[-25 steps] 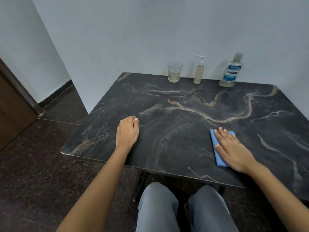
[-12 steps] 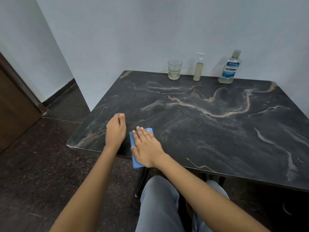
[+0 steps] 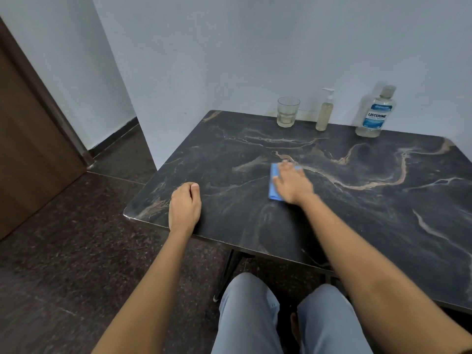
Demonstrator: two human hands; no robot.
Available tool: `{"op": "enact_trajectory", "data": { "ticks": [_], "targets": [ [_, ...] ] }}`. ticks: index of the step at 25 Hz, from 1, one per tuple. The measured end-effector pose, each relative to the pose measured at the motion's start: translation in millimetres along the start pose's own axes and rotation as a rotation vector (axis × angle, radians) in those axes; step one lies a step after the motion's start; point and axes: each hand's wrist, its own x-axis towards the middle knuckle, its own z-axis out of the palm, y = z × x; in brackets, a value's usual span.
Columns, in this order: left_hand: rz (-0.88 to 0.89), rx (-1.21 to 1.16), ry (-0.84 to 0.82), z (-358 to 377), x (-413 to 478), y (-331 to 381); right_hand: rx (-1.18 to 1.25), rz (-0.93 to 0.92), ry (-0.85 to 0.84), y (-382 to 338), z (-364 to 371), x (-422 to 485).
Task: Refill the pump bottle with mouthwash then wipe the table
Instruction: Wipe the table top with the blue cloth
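On the table [image 3: 357,213], blue cloth [image 3: 273,186] lies under the right hand [image 3: 292,186], fingers [image 3: 286,167] straight; left hand [image 3: 184,206] curled, empty.

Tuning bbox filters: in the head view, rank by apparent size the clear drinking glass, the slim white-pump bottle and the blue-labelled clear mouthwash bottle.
1. blue-labelled clear mouthwash bottle: tallest and widest.
2-3. slim white-pump bottle and clear drinking glass: no clear rank; the bottle looks taller, the glass wider.
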Motion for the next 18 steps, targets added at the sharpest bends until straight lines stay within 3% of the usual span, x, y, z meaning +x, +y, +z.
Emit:
{"op": "enact_trajectory", "data": {
  "ticks": [4,9,13,18],
  "targets": [
    [-0.015,0.0,0.011,-2,-1,0,-0.013,0.2,0.023,86,-19,-44],
    [-0.022,-0.014,-0.027,1,-3,0,-0.048,0.249,-0.03,70,-5,-131],
    [-0.027,-0.054,-0.044,2,0,3,-0.148,-0.044,-0.054,-14,15,-155],
    [-0.04,-0.128,-0.002,1,0,0,-0.047,-0.409,-0.08,-126,41,-102]
  ]
}}
